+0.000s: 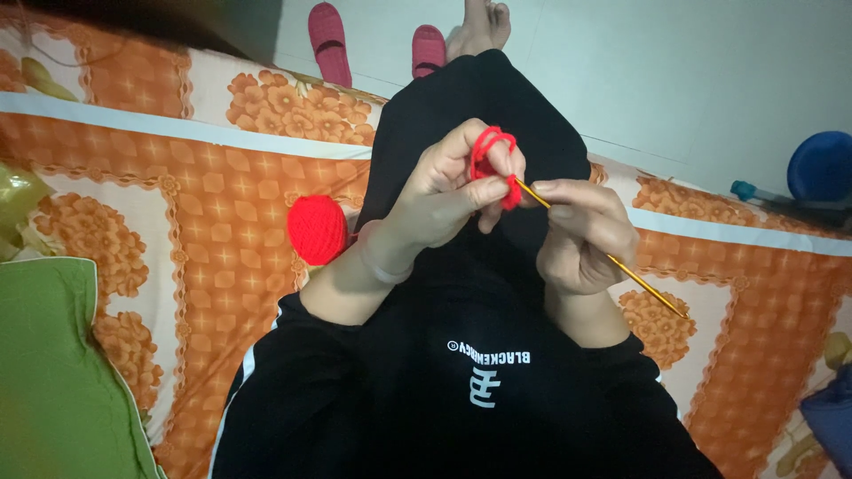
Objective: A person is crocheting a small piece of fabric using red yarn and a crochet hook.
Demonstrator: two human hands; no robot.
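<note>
One orange floral bedsheet, pale floor, perhaps tiled, pink slippers.

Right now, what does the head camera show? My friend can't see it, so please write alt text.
Two hands crochet red yarn over a lap in black clothes: the left hand pinches the yarn and the right hand holds a gold hook. A red yarn ball lies on an orange flowered bedsheet.

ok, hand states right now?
Left hand: closed, pinching red yarn looped over its fingers.
Right hand: closed on gold crochet hook.
</note>
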